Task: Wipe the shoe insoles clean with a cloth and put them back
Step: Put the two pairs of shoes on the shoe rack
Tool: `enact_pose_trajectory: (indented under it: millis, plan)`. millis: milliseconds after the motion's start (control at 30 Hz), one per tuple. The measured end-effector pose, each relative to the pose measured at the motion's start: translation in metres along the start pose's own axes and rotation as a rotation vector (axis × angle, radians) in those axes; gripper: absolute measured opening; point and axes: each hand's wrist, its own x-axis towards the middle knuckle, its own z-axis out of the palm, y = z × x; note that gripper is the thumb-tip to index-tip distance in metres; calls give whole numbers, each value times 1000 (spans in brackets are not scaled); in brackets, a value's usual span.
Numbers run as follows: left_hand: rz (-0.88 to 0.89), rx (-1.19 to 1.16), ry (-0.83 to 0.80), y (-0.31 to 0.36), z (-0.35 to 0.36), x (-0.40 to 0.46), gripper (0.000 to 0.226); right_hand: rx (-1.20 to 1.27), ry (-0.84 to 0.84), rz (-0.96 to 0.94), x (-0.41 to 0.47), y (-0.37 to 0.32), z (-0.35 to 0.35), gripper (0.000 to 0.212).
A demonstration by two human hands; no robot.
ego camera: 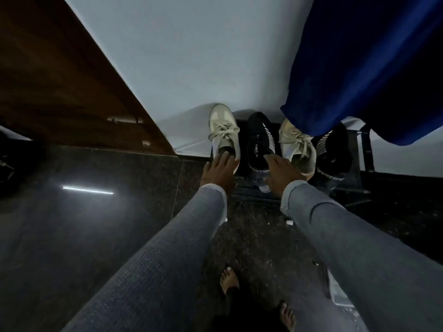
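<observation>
Against wall, shoes (225, 133) toes-forward.

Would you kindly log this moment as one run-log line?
left hand: reaching into cream shoe | right hand: over black shoe | cloth: unseen | stage: start

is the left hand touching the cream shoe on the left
Touching. The head view shows the left hand with its fingers resting on the heel opening of the cream shoe, no gap visible.

Cream sneaker (224, 133), white-striped black shoe (260, 140)
</observation>
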Motion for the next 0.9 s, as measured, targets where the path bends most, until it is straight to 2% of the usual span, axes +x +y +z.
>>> enact_pose_trajectory:
  millis: [233,600,733,900]
  plan:
    - [-16,-20,-48,-10,28,25,77,-126,-151,12,27,2,19,60]
    - [-60,-7,-50,-10,39,55,55,-185,-14,-63,54,12,47,30]
    - [-178,-33,-8,-1,39,51,42,-196,-14,-121,57,14,43,22]
    - [-227,-74,86,7,40,22,33,-154,-10,-158,47,7,28,12]
